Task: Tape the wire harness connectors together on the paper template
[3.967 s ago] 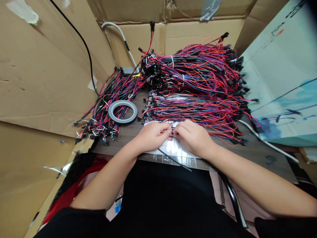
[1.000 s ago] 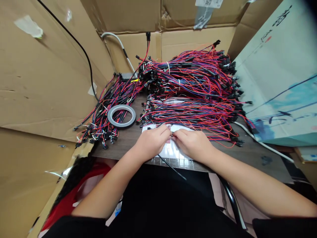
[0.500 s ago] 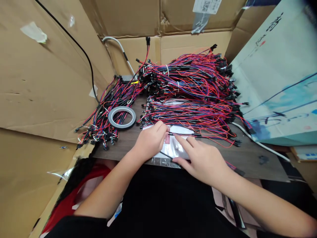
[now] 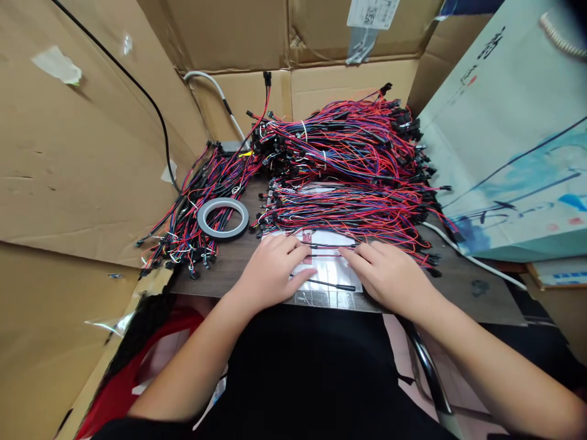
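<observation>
Thin wires [image 4: 328, 247] span the white sheet [image 4: 334, 270] between the two hands. The left hand's [image 4: 270, 269] grip is part open, thumb apart; the right hand's [image 4: 392, 275] fingers bunch at the wires. Whether either grip holds one cannot be told. The sheet lies at the near edge of the dark tabletop [image 4: 472, 302]. Relative to the sheet: tape roll [image 4: 202, 220], left; bundled wire harnesses [image 4: 348, 146], behind; cardboard walls [image 4: 101, 153], left and behind; pale painted panel [image 4: 513, 153], right.

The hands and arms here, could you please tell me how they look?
The left hand and right hand are bare, with no gloves, rings or watch visible. The left arm shows a short black sleeve, the right arm none in view; the top is black.
</observation>
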### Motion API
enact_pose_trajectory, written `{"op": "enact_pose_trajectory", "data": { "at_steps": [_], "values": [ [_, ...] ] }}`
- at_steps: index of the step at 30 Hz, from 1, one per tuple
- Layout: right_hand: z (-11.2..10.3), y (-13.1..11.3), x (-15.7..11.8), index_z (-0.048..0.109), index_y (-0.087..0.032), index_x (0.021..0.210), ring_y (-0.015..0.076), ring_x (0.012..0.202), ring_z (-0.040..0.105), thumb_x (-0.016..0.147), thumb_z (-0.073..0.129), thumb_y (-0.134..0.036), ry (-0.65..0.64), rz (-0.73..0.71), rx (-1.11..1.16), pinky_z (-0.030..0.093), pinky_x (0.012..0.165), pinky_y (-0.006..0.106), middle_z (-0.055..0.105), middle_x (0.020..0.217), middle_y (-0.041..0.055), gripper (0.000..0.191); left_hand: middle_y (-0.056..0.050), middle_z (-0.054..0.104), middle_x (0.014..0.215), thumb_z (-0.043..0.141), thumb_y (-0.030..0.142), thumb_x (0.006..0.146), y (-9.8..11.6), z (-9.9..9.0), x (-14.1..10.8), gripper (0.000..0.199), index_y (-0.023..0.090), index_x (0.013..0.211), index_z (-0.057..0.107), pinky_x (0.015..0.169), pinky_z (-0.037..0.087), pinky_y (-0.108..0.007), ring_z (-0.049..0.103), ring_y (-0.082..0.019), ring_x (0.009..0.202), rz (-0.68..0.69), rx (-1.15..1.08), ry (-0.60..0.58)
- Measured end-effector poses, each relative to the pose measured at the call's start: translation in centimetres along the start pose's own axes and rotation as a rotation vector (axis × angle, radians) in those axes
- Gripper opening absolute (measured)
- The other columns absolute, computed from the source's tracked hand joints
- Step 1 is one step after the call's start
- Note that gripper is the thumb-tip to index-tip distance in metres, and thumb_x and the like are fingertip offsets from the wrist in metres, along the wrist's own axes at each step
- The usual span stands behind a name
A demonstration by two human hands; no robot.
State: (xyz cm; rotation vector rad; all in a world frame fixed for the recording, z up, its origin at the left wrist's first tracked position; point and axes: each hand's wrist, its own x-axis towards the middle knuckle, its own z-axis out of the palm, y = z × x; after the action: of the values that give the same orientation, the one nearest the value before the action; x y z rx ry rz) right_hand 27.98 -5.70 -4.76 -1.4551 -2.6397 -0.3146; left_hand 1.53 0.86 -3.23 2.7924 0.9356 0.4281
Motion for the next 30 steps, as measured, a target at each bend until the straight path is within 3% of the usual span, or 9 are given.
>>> {"op": "enact_pose_trajectory", "data": {
  "at_steps": [3, 7, 10, 14, 18, 20, 23, 27, 30],
  "values": [
    [-0.1, 0.1, -0.6, 0.058, -0.018, 0.130, 0.0222, 0.089, 0.053, 0.096, 0.046, -0.019, -0.021, 0.020, 0.045, 0.041, 0.080, 0.036, 0.065, 0.100, 0.0107, 0.036, -0.009, 0.064, 0.110, 0.057, 0.056, 0.091, -0.3, 0.1, -0.6, 0.044, 0.021, 0.118, 0.063, 0.091, 0.040, -0.040, 0.056, -0.025, 0.101, 0.041, -0.017, -0.020],
    [-0.6, 0.4, -1.3, 0.061, -0.017, 0.125, 0.0224, 0.091, 0.054, 0.097, 0.048, -0.027, 0.046, 0.074, 0.097, 0.042, 0.082, 0.037, 0.065, 0.104, 0.0110, 0.032, -0.006, 0.064, 0.097, 0.051, 0.047, 0.097, -0.7, 0.8, -0.5, 0.033, 0.022, 0.112, 0.066, 0.086, 0.039, -0.039, 0.057, -0.022, 0.093, 0.030, 0.055, -0.004],
    [-1.2, 0.7, -1.5, 0.062, -0.016, 0.122, 0.0229, 0.094, 0.055, 0.096, 0.052, -0.028, 0.123, 0.106, 0.096, 0.042, 0.083, 0.038, 0.066, 0.106, 0.0111, 0.030, -0.006, 0.064, 0.098, 0.052, 0.051, 0.095, -0.8, 1.0, -0.2, 0.036, 0.021, 0.107, 0.067, 0.086, 0.039, -0.040, 0.057, -0.023, 0.095, 0.017, 0.091, 0.040],
    [-1.5, 0.9, -1.6, 0.062, -0.017, 0.122, 0.0231, 0.096, 0.055, 0.095, 0.053, -0.029, 0.098, 0.063, 0.109, 0.042, 0.083, 0.038, 0.065, 0.109, 0.0110, 0.031, -0.007, 0.065, 0.103, 0.056, 0.048, 0.094, -2.0, -0.7, -1.5, 0.031, 0.020, 0.106, 0.066, 0.086, 0.040, -0.040, 0.057, -0.023, 0.097, -0.023, 0.150, 0.092],
    [-0.8, 1.7, -1.7, 0.063, -0.020, 0.122, 0.0235, 0.100, 0.054, 0.095, 0.052, -0.024, 0.062, 0.012, 0.056, 0.041, 0.085, 0.038, 0.064, 0.114, 0.0108, 0.029, -0.008, 0.066, 0.105, 0.057, 0.039, 0.094, -4.9, -3.3, -4.7, 0.024, 0.022, 0.108, 0.066, 0.085, 0.040, -0.041, 0.057, -0.026, 0.099, -0.255, 0.351, 0.245],
    [-0.4, 2.4, -1.7, 0.064, -0.019, 0.121, 0.0239, 0.101, 0.053, 0.095, 0.051, -0.021, 0.069, 0.003, -0.010, 0.041, 0.085, 0.038, 0.064, 0.116, 0.0111, 0.029, -0.010, 0.067, 0.112, 0.058, 0.038, 0.093, -6.3, -4.1, -5.9, 0.029, 0.022, 0.117, 0.064, 0.084, 0.039, -0.044, 0.055, -0.031, 0.104, -0.350, 0.468, 0.259],
    [-0.3, 3.4, -1.1, 0.064, -0.019, 0.122, 0.0226, 0.092, 0.052, 0.094, 0.052, -0.021, 0.077, -0.018, -0.086, 0.041, 0.080, 0.037, 0.065, 0.109, 0.0102, 0.030, -0.009, 0.069, 0.118, 0.058, 0.035, 0.093, -7.5, -4.4, -6.5, 0.031, 0.024, 0.122, 0.063, 0.086, 0.035, -0.050, 0.052, -0.036, 0.110, -0.361, 0.531, 0.211],
    [-1.0, 3.9, 0.1, 0.062, -0.017, 0.126, 0.0209, 0.086, 0.052, 0.093, 0.057, -0.030, 0.114, 0.026, -0.047, 0.043, 0.077, 0.035, 0.063, 0.100, 0.0095, 0.035, -0.008, 0.074, 0.105, 0.057, 0.031, 0.094, -8.1, -4.3, -5.7, 0.019, 0.025, 0.109, 0.067, 0.087, 0.030, -0.055, 0.053, -0.037, 0.107, -0.320, 0.533, 0.175],
    [-2.2, 3.8, 1.0, 0.064, -0.016, 0.119, 0.0207, 0.083, 0.052, 0.092, 0.059, -0.031, 0.177, 0.029, -0.054, 0.044, 0.075, 0.035, 0.063, 0.097, 0.0093, 0.032, -0.009, 0.074, 0.101, 0.061, 0.032, 0.092, -7.7, -5.1, -5.8, 0.017, 0.024, 0.107, 0.067, 0.087, 0.031, -0.056, 0.055, -0.035, 0.102, -0.302, 0.527, 0.255]
  ]
}}
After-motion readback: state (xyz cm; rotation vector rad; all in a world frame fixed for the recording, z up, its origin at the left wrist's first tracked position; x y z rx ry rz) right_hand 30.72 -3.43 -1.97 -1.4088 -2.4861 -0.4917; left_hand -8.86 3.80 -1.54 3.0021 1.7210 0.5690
